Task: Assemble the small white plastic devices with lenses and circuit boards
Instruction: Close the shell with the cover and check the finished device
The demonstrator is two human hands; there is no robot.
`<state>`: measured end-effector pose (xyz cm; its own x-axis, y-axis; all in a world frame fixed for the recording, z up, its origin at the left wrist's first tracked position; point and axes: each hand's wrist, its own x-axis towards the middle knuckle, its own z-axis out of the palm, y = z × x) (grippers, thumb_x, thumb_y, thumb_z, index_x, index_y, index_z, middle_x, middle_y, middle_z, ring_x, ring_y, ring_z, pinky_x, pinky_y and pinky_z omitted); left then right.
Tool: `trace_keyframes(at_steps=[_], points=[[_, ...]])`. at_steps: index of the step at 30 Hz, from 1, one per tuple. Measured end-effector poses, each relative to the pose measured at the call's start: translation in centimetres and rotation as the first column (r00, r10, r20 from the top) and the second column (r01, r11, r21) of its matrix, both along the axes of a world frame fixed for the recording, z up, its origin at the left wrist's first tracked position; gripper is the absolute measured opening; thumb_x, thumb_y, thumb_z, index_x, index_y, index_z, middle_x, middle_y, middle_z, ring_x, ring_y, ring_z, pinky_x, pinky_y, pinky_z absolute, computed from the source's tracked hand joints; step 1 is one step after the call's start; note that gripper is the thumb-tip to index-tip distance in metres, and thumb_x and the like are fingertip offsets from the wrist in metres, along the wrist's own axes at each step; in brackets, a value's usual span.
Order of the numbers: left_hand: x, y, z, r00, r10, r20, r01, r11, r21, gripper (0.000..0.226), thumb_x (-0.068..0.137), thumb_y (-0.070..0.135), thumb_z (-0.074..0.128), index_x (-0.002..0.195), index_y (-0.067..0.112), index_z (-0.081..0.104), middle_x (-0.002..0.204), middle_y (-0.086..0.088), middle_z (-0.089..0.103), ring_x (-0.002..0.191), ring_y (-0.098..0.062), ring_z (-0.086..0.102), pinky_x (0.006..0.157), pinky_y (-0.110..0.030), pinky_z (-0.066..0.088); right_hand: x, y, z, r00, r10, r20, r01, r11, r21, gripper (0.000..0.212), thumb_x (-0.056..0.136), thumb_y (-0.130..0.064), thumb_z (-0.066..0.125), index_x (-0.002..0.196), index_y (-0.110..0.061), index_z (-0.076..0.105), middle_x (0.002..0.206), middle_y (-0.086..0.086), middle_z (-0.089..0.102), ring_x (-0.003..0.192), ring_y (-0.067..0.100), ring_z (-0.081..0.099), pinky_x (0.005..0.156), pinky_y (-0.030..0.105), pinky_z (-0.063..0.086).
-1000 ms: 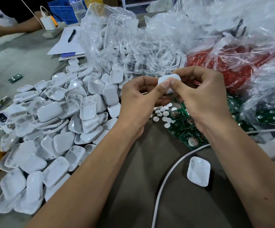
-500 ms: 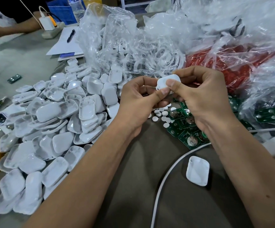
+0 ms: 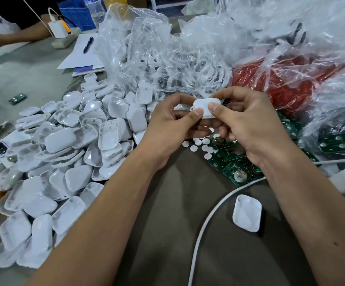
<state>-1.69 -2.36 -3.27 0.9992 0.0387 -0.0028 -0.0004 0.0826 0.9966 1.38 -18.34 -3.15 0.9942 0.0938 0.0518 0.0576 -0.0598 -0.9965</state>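
A small white plastic device (image 3: 205,106) is held above the table between both hands. My left hand (image 3: 173,129) pinches its left end with thumb and curled fingers. My right hand (image 3: 248,124) pinches its right end the same way. Below the hands lie several small white round lenses (image 3: 200,144) and green circuit boards (image 3: 232,164) with coin cells. A big heap of white plastic shells (image 3: 64,153) covers the table to the left. One single white shell (image 3: 247,212) lies open side up at the lower right.
Clear plastic bags (image 3: 167,58) of white parts and a bag of red parts (image 3: 287,87) pile up behind the hands. A white cable (image 3: 204,223) curves across the dark cloth. Papers with a pen (image 3: 88,45), a phone (image 3: 1,148) and another person's arm (image 3: 16,35) are at the left.
Both hands have turned the white device slightly between the fingertips; its broad face now shows more toward me. The hands stay in the same place.
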Motion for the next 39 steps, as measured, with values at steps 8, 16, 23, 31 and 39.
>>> trace_keyframes(at_steps=[8,16,23,31,39], points=[[-0.2,-0.2,0.1,0.999,0.033,0.031,-0.033,0.999,0.001,0.022,0.097,-0.001,0.065,0.119,-0.002,0.063,0.075,-0.016,0.075,0.057,-0.018,0.07,0.056,-0.022,0.056,-0.2,-0.1,0.7,0.991,0.078,-0.112,-0.067,0.993,0.1,0.011,0.092,-0.01,0.077,0.101,-0.014,0.071,0.064,0.008,0.063,0.045,0.01,0.046,0.036,0.017,0.034],[-0.2,-0.3,0.1,0.999,0.035,0.035,-0.035,0.999,-0.004,0.015,0.095,-0.001,0.067,0.109,0.002,0.065,0.064,-0.011,0.07,0.049,-0.016,0.065,0.051,-0.021,0.053,-0.4,-0.3,1.0,0.978,0.122,-0.171,-0.092,0.98,0.177,0.018,0.093,-0.005,0.073,0.11,-0.005,0.069,0.068,0.01,0.059,0.047,0.009,0.045,0.036,0.015,0.034],[-0.2,-0.4,-0.1,0.998,0.056,0.036,-0.056,0.998,-0.002,0.014,0.095,-0.002,0.068,0.108,0.0,0.063,0.062,-0.012,0.068,0.047,-0.016,0.063,0.048,-0.021,0.051,-0.4,-0.1,0.9,0.981,0.118,-0.156,-0.088,0.979,0.185,0.014,0.093,-0.003,0.073,0.105,-0.009,0.069,0.069,0.012,0.057,0.043,0.007,0.042,0.036,0.015,0.032],[-0.1,-0.1,0.0,0.998,0.032,0.055,-0.031,0.999,-0.016,0.016,0.096,-0.003,0.066,0.111,-0.002,0.06,0.066,-0.014,0.07,0.05,-0.017,0.065,0.051,-0.023,0.054,-0.3,0.0,0.5,0.994,0.104,-0.019,-0.101,0.987,0.128,0.012,0.093,-0.003,0.074,0.098,-0.012,0.069,0.069,0.017,0.056,0.041,0.008,0.044,0.038,0.018,0.031],[0.4,0.2,-0.4,0.969,0.152,0.195,-0.146,0.988,-0.043,0.004,0.094,0.002,0.07,0.099,0.002,0.071,0.101,-0.024,0.071,0.085,-0.033,0.074,0.079,-0.045,0.063,-0.2,0.4,-0.5,0.955,0.045,0.294,0.003,0.987,-0.163,0.025,0.096,-0.014,0.072,0.107,-0.036,0.07,0.076,0.007,0.07,0.064,0.02,0.074,0.048,0.033,0.059]])
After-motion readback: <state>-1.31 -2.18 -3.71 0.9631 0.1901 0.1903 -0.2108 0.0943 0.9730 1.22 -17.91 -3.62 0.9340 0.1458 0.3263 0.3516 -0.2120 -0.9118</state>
